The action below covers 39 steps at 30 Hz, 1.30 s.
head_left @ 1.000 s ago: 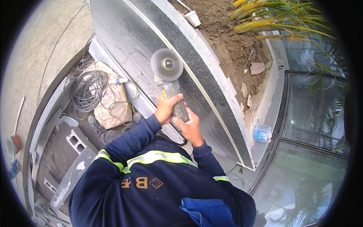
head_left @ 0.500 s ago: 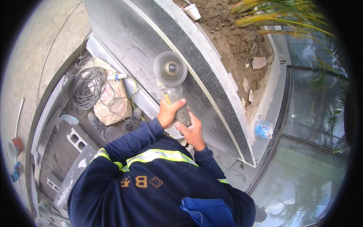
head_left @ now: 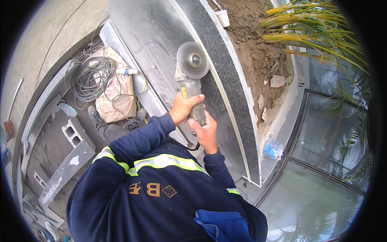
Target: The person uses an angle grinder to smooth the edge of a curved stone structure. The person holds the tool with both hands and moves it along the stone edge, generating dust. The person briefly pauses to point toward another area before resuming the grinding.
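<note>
Both my hands are closed around a dusty grey angle grinder (head_left: 190,86), its round disc (head_left: 185,60) farthest from my body. My left hand (head_left: 184,108) wraps the body just behind the head. Closer to me, my right hand (head_left: 206,132) grips the rear end. The disc looks blurred and lies over a curved grey stone panel (head_left: 151,60), its right edge at a pale strip (head_left: 221,86). Whether it touches the stone I cannot tell. Beyond the strip runs a dark speckled stone band (head_left: 231,72). Whitish dust hangs near the panel's far end.
To the left, coiled grey cable (head_left: 92,78) lies on a stained sack (head_left: 121,97) beside my foot. A hollow concrete block (head_left: 74,132) sits nearer. On the right are a soil bed (head_left: 258,52), palm stems (head_left: 290,38), a clear container with blue contents (head_left: 273,149) and glass panels (head_left: 318,193).
The view has shifted, so the panel's far end appears farther right. In the picture the grinder and both hands sit slightly up and right, with the disc still beside the strip. My grip looks the same.
</note>
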Each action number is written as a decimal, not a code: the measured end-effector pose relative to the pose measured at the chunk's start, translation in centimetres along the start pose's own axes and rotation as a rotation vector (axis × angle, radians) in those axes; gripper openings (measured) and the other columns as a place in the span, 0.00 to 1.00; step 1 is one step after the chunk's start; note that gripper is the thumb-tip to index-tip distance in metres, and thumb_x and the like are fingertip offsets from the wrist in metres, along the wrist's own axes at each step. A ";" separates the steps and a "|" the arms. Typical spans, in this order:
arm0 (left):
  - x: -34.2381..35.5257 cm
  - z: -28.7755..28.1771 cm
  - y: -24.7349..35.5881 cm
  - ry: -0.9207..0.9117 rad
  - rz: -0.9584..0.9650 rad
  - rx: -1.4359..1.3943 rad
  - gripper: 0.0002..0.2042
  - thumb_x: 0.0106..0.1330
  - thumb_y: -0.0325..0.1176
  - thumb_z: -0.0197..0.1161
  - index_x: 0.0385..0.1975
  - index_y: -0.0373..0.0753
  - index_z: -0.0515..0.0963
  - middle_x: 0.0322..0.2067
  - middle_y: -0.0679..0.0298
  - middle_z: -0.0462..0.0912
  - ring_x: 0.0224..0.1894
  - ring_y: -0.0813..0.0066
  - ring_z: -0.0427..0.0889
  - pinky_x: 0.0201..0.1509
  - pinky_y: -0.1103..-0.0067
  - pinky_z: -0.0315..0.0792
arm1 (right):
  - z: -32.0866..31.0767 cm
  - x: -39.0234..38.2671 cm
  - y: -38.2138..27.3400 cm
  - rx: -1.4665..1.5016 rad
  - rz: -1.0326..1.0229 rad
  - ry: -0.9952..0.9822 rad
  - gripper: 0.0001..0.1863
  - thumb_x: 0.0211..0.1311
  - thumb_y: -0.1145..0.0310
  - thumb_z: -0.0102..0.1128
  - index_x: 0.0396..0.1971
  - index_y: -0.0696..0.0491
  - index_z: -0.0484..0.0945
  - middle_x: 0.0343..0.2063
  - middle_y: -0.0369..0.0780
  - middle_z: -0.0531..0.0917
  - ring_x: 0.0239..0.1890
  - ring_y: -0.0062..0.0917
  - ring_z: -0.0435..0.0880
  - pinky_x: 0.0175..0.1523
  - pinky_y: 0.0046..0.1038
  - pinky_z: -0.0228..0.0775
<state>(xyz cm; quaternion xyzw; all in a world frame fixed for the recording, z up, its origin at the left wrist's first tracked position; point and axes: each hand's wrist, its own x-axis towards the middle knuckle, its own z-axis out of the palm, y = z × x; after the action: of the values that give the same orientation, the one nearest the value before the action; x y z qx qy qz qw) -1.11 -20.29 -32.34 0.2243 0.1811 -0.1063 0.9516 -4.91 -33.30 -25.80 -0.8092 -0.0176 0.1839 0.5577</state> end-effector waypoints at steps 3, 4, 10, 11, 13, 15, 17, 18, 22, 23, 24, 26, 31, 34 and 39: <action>0.4 0.0 0.6 0.008 0.006 0.003 0.14 0.64 0.31 0.74 0.44 0.33 0.77 0.33 0.61 0.83 0.31 0.70 0.87 0.35 0.71 0.83 | 0.2 0.8 0.1 0.010 0.012 0.002 0.24 0.65 0.72 0.69 0.57 0.67 0.76 0.36 0.38 0.86 0.33 0.16 0.84 0.40 0.22 0.78; 0.6 0.0 0.8 0.008 0.011 0.004 0.14 0.64 0.31 0.74 0.43 0.33 0.77 0.32 0.61 0.83 0.31 0.70 0.87 0.35 0.71 0.83 | 0.2 0.9 0.0 0.007 0.011 0.000 0.24 0.65 0.72 0.69 0.57 0.66 0.76 0.36 0.38 0.86 0.32 0.16 0.84 0.40 0.22 0.78; 1.4 -0.1 1.9 -0.018 0.032 0.030 0.13 0.66 0.32 0.72 0.44 0.34 0.77 0.33 0.62 0.83 0.32 0.69 0.87 0.35 0.71 0.83 | 0.8 2.2 -0.1 0.001 -0.034 -0.006 0.17 0.66 0.70 0.67 0.51 0.61 0.79 0.36 0.36 0.85 0.30 0.17 0.85 0.35 0.22 0.77; 1.6 -0.2 2.1 -0.027 0.040 0.040 0.13 0.67 0.33 0.71 0.44 0.34 0.77 0.33 0.62 0.82 0.32 0.69 0.87 0.35 0.71 0.84 | 0.9 2.4 -0.2 0.001 -0.040 -0.002 0.17 0.66 0.70 0.67 0.51 0.61 0.80 0.36 0.36 0.85 0.30 0.17 0.85 0.35 0.22 0.77; 2.3 -0.3 2.4 -0.027 0.042 0.038 0.13 0.67 0.33 0.72 0.44 0.35 0.77 0.33 0.62 0.82 0.32 0.69 0.87 0.35 0.71 0.84 | 1.2 3.1 -0.4 0.009 -0.037 0.002 0.16 0.67 0.70 0.66 0.51 0.61 0.80 0.35 0.36 0.85 0.30 0.17 0.85 0.35 0.22 0.77; 2.7 -0.3 2.8 -0.024 0.029 0.034 0.12 0.67 0.33 0.72 0.43 0.35 0.77 0.33 0.62 0.82 0.32 0.69 0.87 0.34 0.71 0.84 | 1.5 3.4 -0.8 0.024 -0.015 0.008 0.16 0.67 0.70 0.66 0.51 0.61 0.80 0.35 0.36 0.85 0.30 0.17 0.85 0.34 0.22 0.77; 2.7 -0.3 2.8 -0.029 0.024 0.041 0.12 0.68 0.33 0.71 0.43 0.34 0.77 0.33 0.62 0.82 0.32 0.69 0.87 0.34 0.71 0.84 | 1.3 3.4 -0.9 0.032 0.005 0.010 0.18 0.66 0.70 0.68 0.51 0.62 0.79 0.35 0.37 0.86 0.30 0.17 0.84 0.34 0.22 0.77; 2.8 -0.3 2.8 -0.030 0.021 0.045 0.12 0.68 0.33 0.71 0.43 0.34 0.77 0.33 0.62 0.83 0.32 0.69 0.87 0.34 0.71 0.84 | 1.3 3.4 -0.9 0.037 0.016 0.011 0.19 0.65 0.70 0.69 0.52 0.63 0.79 0.36 0.37 0.86 0.29 0.17 0.84 0.34 0.22 0.77; 1.6 -0.5 1.6 -0.030 0.020 0.042 0.13 0.67 0.32 0.72 0.44 0.34 0.77 0.33 0.61 0.83 0.32 0.69 0.87 0.35 0.71 0.84 | 0.9 2.0 -0.3 0.013 -0.009 0.009 0.19 0.65 0.71 0.69 0.52 0.63 0.79 0.35 0.37 0.86 0.30 0.17 0.84 0.36 0.22 0.77; 1.2 -0.5 0.9 -0.032 0.013 0.034 0.14 0.65 0.31 0.73 0.44 0.34 0.77 0.33 0.61 0.83 0.31 0.69 0.87 0.35 0.71 0.83 | 0.7 1.3 0.1 0.007 -0.009 0.014 0.19 0.65 0.71 0.69 0.52 0.63 0.79 0.35 0.37 0.86 0.31 0.17 0.84 0.36 0.22 0.77; 0.8 -0.6 0.2 -0.031 0.009 0.029 0.14 0.64 0.31 0.74 0.44 0.34 0.77 0.33 0.61 0.83 0.31 0.69 0.87 0.35 0.71 0.83 | 0.4 0.6 0.7 0.004 -0.009 0.016 0.19 0.64 0.72 0.69 0.52 0.63 0.78 0.35 0.37 0.86 0.31 0.17 0.84 0.37 0.22 0.77; -0.1 -0.6 -1.2 -0.032 0.002 0.030 0.15 0.64 0.31 0.74 0.44 0.34 0.77 0.34 0.61 0.83 0.31 0.70 0.87 0.35 0.71 0.83 | -0.2 -0.9 1.5 -0.016 0.006 0.029 0.20 0.64 0.72 0.69 0.53 0.64 0.78 0.36 0.37 0.86 0.32 0.17 0.84 0.39 0.23 0.78; -1.4 -0.1 -2.9 -0.024 -0.004 0.020 0.15 0.64 0.30 0.75 0.45 0.34 0.76 0.34 0.62 0.83 0.32 0.70 0.87 0.36 0.72 0.83 | -1.2 -2.9 1.6 -0.001 0.043 0.036 0.24 0.65 0.71 0.69 0.57 0.66 0.76 0.38 0.39 0.86 0.35 0.18 0.85 0.42 0.23 0.79; -1.4 0.0 -3.2 -0.009 0.004 0.032 0.16 0.64 0.30 0.75 0.45 0.34 0.76 0.35 0.62 0.83 0.32 0.70 0.87 0.36 0.72 0.83 | -1.4 -3.1 1.4 -0.015 0.051 0.028 0.26 0.65 0.70 0.69 0.59 0.67 0.75 0.39 0.39 0.87 0.35 0.18 0.86 0.42 0.23 0.79; -2.2 0.3 -3.7 -0.001 -0.010 0.051 0.16 0.64 0.29 0.75 0.45 0.34 0.76 0.35 0.62 0.84 0.32 0.70 0.87 0.36 0.73 0.83 | -1.8 -3.8 1.7 -0.013 0.063 0.014 0.27 0.65 0.69 0.70 0.59 0.67 0.74 0.38 0.39 0.87 0.35 0.18 0.85 0.42 0.23 0.78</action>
<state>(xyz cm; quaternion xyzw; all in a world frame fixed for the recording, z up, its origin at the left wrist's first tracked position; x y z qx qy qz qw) -4.05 -23.38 -32.64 0.2474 0.1792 -0.1156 0.9452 -8.20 -36.46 -25.76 -0.8142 0.0108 0.1956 0.5465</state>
